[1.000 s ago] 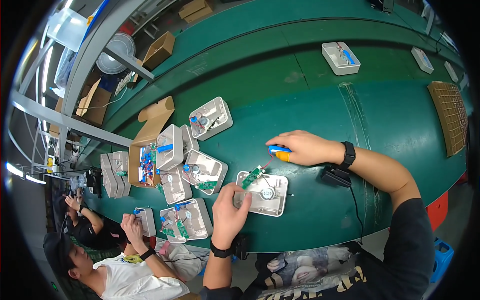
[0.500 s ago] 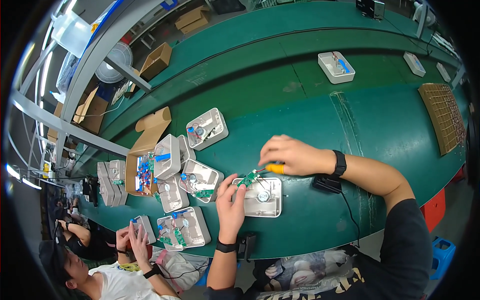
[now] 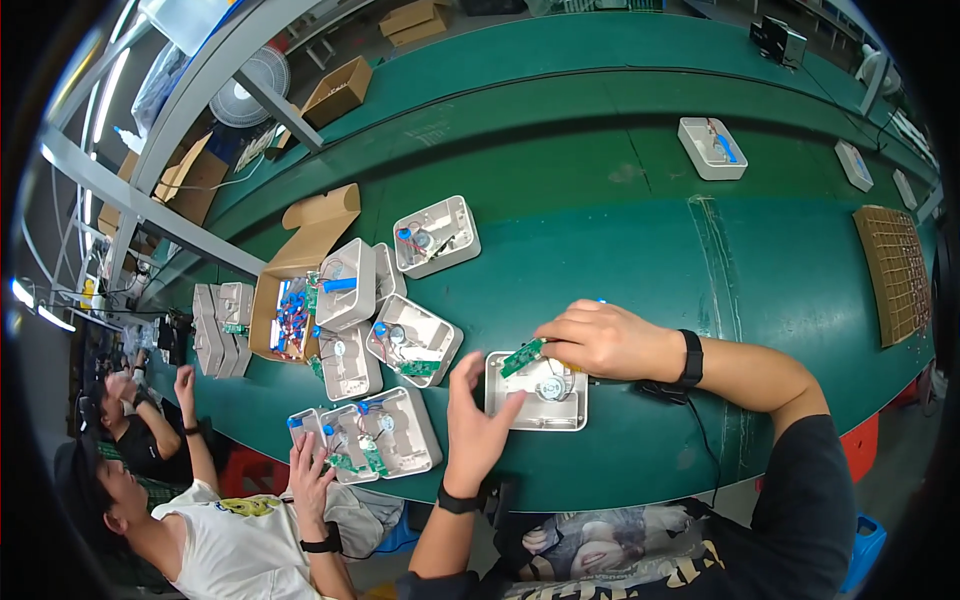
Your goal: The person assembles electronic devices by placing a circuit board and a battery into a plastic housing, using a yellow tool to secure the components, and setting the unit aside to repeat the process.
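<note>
A: Only the head view to go on. What step do you make of it?

B: Fitting a board into a housing, I'd judge. The right hand (image 3: pixel 605 340) is curled around a small green circuit board (image 3: pixel 523 356), pinching it at the upper left corner of an open white housing (image 3: pixel 538 392) that lies on the green workbench (image 3: pixel 600 220), just in front of the person. Something blue and yellow peeks out from under that hand; too hidden to name.

A: And the left hand (image 3: pixel 478 420)?

B: Released, fingers spread, holding nothing. Its fingertips rest against the housing's left wall, steadying it.

A: So what does the next move call for?

B: My guess: the board must go down level into its seat without trapping the wires, while the left hand keeps the shell from sliding.

A: Packages and labels?

B: A long open cardboard box (image 3: pixel 290 300) lies to the left, with blue and red parts inside. Around it sit more white housings (image 3: pixel 412 340), each open, with blue components and green boards. A pair of them (image 3: pixel 385 432) lies at the near edge, where a co-worker's hand (image 3: pixel 310 480) reaches up. A grey stack of shells (image 3: pixel 222 325) stands farther left. One brown carton (image 3: pixel 338 90) sits beyond the bench. Far right, a brown gridded tray (image 3: pixel 897 270). One lone housing (image 3: pixel 712 148) rests well apart at the upper right. Labels are too small to make out.
</note>
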Available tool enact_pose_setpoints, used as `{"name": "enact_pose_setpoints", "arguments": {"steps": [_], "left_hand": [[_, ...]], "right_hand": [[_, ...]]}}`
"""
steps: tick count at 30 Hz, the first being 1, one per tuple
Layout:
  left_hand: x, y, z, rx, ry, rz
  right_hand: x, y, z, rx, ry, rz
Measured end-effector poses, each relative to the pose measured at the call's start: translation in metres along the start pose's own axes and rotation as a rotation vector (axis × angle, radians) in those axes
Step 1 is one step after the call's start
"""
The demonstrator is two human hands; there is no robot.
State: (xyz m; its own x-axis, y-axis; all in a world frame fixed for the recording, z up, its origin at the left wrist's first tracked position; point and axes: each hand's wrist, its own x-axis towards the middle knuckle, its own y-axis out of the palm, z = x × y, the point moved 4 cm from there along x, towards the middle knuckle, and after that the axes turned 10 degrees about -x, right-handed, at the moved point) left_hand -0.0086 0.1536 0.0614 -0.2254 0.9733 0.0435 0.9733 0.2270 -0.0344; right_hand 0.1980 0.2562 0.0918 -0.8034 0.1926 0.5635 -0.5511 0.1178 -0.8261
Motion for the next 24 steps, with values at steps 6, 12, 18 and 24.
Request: {"name": "enact_pose_setpoints", "arguments": {"steps": [6, 12, 18, 24], "left_hand": [[-0.026, -0.025, 0.019, 0.461, 0.083, 0.059], [-0.029, -0.032, 0.039, 0.473, 0.185, 0.161], [-0.025, -0.028, 0.042, 0.339, 0.135, 0.115], [-0.021, -0.024, 0.048, 0.314, 0.089, 0.113]], "right_hand": [[0.007, 0.012, 0.012, -0.175, 0.030, -0.051], [0.020, 0.031, 0.025, 0.146, 0.048, 0.099], [0.020, 0.041, 0.036, 0.158, 0.066, 0.315], [0.018, 0.043, 0.037, 0.024, -0.002, 0.544]]}}
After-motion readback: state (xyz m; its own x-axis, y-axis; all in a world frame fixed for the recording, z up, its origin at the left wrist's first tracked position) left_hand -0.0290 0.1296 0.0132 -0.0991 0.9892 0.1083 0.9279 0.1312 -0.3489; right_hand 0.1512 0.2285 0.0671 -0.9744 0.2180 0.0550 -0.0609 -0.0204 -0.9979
